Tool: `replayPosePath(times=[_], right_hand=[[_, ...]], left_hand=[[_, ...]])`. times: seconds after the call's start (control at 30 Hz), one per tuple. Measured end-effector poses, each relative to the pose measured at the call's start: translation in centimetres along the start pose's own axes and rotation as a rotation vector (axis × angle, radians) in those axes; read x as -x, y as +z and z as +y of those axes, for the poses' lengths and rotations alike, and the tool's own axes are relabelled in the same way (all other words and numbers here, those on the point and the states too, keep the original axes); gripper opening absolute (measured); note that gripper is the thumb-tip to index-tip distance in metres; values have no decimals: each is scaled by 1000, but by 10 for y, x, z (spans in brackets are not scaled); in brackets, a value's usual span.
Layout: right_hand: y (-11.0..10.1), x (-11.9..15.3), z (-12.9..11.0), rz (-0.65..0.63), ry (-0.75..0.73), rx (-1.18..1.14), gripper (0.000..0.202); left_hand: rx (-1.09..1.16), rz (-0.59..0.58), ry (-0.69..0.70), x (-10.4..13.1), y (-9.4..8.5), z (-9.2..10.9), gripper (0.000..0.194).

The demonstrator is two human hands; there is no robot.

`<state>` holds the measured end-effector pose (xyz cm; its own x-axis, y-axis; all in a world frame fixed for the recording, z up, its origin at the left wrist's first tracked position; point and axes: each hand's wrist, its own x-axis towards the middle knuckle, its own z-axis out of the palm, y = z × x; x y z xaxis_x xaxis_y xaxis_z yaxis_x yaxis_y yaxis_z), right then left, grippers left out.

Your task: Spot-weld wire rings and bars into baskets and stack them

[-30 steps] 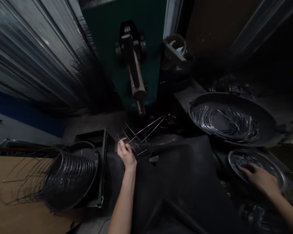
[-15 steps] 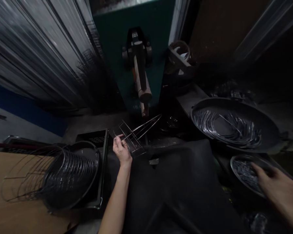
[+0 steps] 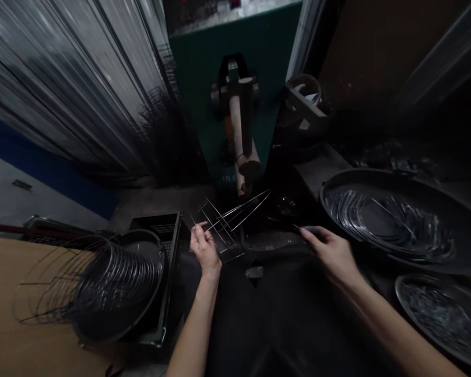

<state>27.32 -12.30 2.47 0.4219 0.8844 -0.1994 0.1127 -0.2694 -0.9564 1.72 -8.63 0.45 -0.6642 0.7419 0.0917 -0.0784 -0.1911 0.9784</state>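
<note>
My left hand (image 3: 206,248) is closed on one side of a thin wire frame (image 3: 221,229), which has crossed rods and a narrow pointed loop. The loop reaches to the right, close under the copper-coloured electrode tip (image 3: 242,186) of a green machine (image 3: 192,84). My right hand (image 3: 332,254) is off to the right of the frame, apart from it. Its thumb and forefinger pinch a small thin metal piece (image 3: 296,226), whose exact shape is too small to make out. Dark cloth (image 3: 290,309) lies below both hands.
On the right stand a large dark pan (image 3: 384,175) of bent wire pieces and a smaller bowl (image 3: 402,283) of small metal bits. To the left, a dark basin (image 3: 141,319) in a crate (image 3: 175,235) holds stacked wire rings (image 3: 118,272). Corrugated metal (image 3: 78,68) rises behind.
My right hand has come out of the small bowl and moved left toward the wire frame, a small metal piece in its fingers. My left hand still holds the frame; the whole view has shifted.
</note>
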Motion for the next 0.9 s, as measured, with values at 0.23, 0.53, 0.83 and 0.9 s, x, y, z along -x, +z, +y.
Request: replayPosePath(times=[0.23, 0.53, 0.83, 0.9], right_hand=[[101, -14, -53, -232, 281, -680, 32], [104, -6, -62, -244, 359, -770, 38], [110, -3, -68, -158, 369, -822, 34], [111, -2, -68, -147, 373, -831, 34]], left_hand=[[166, 6, -231, -2, -2, -7, 37], [181, 1, -221, -9, -1, -1, 44], [174, -17, -258, -7, 5, 3, 47], [173, -16, -264, -8, 5, 4, 47]])
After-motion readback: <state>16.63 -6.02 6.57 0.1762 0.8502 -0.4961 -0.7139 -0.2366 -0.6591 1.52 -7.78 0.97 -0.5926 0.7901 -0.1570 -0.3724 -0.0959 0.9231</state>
